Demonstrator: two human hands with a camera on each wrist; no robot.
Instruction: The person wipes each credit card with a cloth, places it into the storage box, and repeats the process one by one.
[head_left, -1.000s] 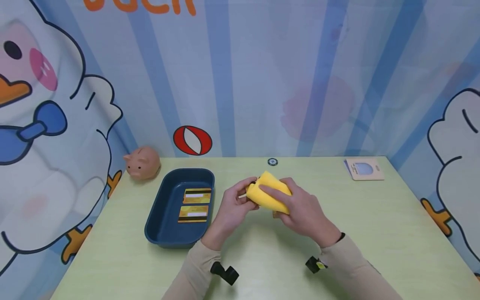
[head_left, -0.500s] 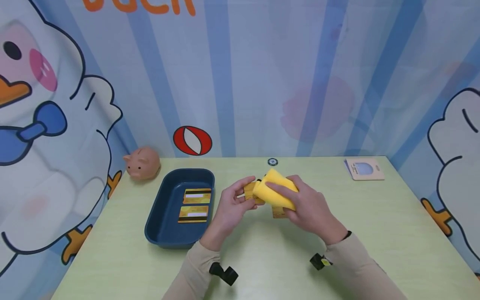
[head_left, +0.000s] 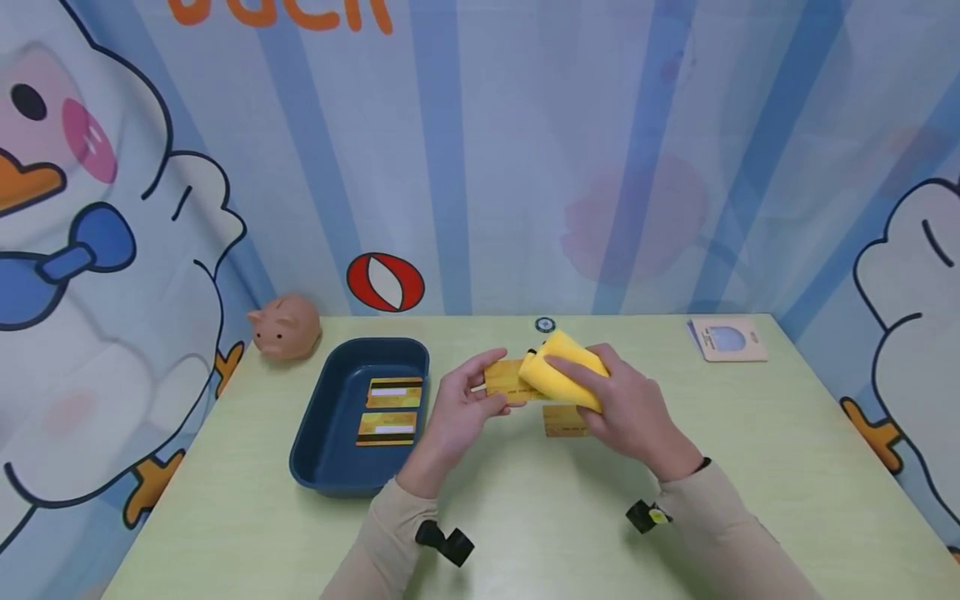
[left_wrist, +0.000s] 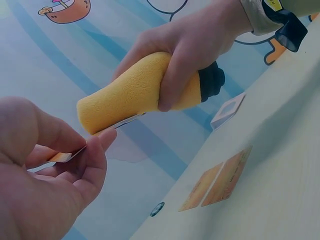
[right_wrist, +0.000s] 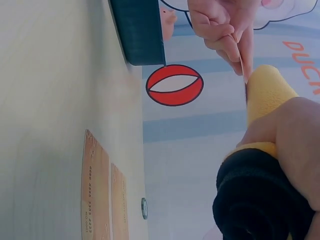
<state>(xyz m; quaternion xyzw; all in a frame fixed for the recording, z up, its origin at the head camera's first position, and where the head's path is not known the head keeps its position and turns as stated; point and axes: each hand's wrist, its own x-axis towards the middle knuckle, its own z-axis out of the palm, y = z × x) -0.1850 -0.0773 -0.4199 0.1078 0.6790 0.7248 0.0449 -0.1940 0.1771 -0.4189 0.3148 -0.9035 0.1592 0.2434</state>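
Note:
My left hand [head_left: 459, 408] pinches a gold bank card [head_left: 504, 381] by its left end, above the table. In my right hand [head_left: 626, 404] is a rolled yellow cloth [head_left: 562, 371] with a fuzzy surface; its other end is black [right_wrist: 260, 195]. The cloth lies against the card's face and covers its right part. Below the hands, two more bank cards [left_wrist: 227, 175] lie side by side on the table. Only one of these, a gold card [head_left: 564, 422], shows in the head view, partly behind my right hand.
A dark blue tray [head_left: 309, 450] stands at the left, with two gold cards [head_left: 387, 428] inside. Behind it is a pink piggy bank [head_left: 287, 327]. A small round disc [head_left: 545, 325] lies at the back edge, and a pale pink packet [head_left: 731, 339] at the back right.
My right hand has moved rightward with the cloth, sliding off the left part of the held card, so more of it shows. The card lying below has come into sight.

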